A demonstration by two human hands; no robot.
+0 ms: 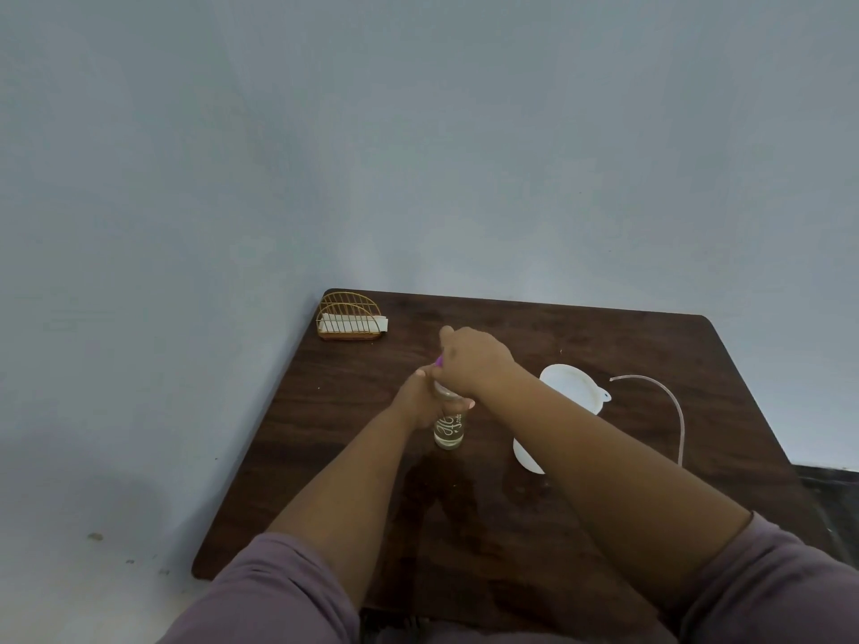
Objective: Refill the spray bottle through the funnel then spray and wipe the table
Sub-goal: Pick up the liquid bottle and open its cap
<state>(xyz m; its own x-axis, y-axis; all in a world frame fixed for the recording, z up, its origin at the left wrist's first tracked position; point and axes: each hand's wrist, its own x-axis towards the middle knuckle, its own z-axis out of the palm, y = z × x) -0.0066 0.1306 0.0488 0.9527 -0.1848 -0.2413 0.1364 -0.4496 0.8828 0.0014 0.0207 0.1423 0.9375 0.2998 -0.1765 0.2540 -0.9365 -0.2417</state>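
A clear spray bottle [449,432] with white lettering stands upright on the dark wooden table [581,346], holding a little liquid at its bottom. My left hand [420,402] grips the bottle's upper body. My right hand [474,362] grips the bottle's top from above; a bit of pink-purple cap [439,362] shows under its fingers. A white funnel [574,388] lies on the table to the right, partly hidden by my right forearm. The bottle's neck is hidden by my hands.
A gold wire napkin holder [349,320] with white napkins stands at the table's far left corner. A thin pinkish tube [669,411] curves across the right side. Another white piece [527,455] peeks out under my right forearm. A grey wall borders the table.
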